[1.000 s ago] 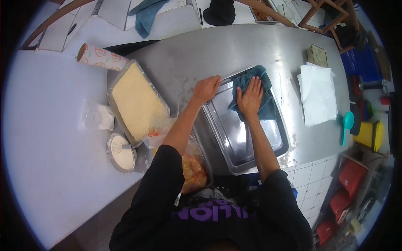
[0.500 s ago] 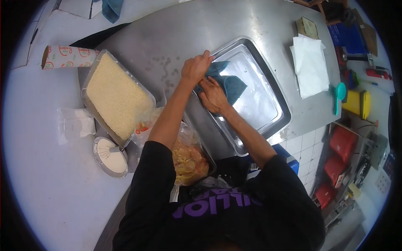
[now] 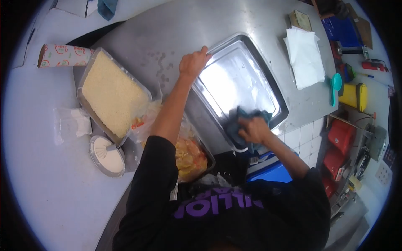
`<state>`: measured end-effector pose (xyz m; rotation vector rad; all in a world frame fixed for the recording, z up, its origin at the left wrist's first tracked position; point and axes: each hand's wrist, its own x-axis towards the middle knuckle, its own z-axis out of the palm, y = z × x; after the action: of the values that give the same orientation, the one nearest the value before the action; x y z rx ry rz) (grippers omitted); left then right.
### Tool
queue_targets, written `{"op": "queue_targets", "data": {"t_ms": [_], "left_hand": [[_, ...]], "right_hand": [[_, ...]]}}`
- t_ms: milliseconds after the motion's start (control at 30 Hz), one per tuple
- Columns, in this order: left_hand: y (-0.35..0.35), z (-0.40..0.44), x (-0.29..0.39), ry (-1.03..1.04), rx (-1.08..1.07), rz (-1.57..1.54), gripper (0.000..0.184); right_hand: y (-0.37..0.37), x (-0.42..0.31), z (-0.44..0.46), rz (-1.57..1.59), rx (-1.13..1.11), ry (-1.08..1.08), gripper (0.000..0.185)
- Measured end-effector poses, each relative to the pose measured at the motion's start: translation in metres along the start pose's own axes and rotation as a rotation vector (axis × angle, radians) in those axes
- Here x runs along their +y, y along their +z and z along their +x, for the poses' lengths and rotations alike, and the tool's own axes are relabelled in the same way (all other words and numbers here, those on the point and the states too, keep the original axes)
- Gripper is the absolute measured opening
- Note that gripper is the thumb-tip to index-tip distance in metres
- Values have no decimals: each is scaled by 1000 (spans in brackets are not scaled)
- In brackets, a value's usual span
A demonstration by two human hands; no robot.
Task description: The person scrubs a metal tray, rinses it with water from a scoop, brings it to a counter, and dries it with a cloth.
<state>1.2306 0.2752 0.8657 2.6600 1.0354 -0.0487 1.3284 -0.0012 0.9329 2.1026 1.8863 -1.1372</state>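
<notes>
A shiny rectangular metal tray (image 3: pixel 234 79) lies on the steel table. My left hand (image 3: pixel 194 64) is closed on its rim at the left corner, fingers curled over the edge and partly hidden. At the near end of the tray, my right hand (image 3: pixel 255 129) presses a dark teal cloth (image 3: pixel 261 115) against the inside corner. The fingers are bent into the bunched cloth, slightly blurred by motion.
To the left stand a tray of pale crumbs (image 3: pixel 111 94), a bowl of white batter with a whisk (image 3: pixel 106 154), and a container of marinated meat (image 3: pixel 190 157) in plastic. White paper sheets (image 3: pixel 304 58) and a green scoop (image 3: pixel 335 85) lie at the right.
My right hand has slid the cloth from the left side of the tray down to its near corner. My left hand stays at the rim.
</notes>
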Motion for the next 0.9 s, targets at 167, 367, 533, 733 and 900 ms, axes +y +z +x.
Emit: {"op": "queue_targets", "data": {"t_ms": [167, 367, 533, 733, 900], "left_hand": [[10, -3, -3, 36, 62, -78, 31], [13, -2, -7, 37, 44, -90, 28], [13, 0, -7, 48, 19, -97, 34], [9, 2, 0, -11, -14, -73, 34], [10, 0, 5, -45, 17, -16, 39]], "right_hand": [[-82, 29, 112, -224, 653, -41, 37], [-48, 86, 149, -573, 498, 61, 44], [24, 81, 49, -816, 357, 216, 41], [38, 58, -21, -511, 70, 400, 31], [60, -16, -16, -218, -63, 342, 13]]}}
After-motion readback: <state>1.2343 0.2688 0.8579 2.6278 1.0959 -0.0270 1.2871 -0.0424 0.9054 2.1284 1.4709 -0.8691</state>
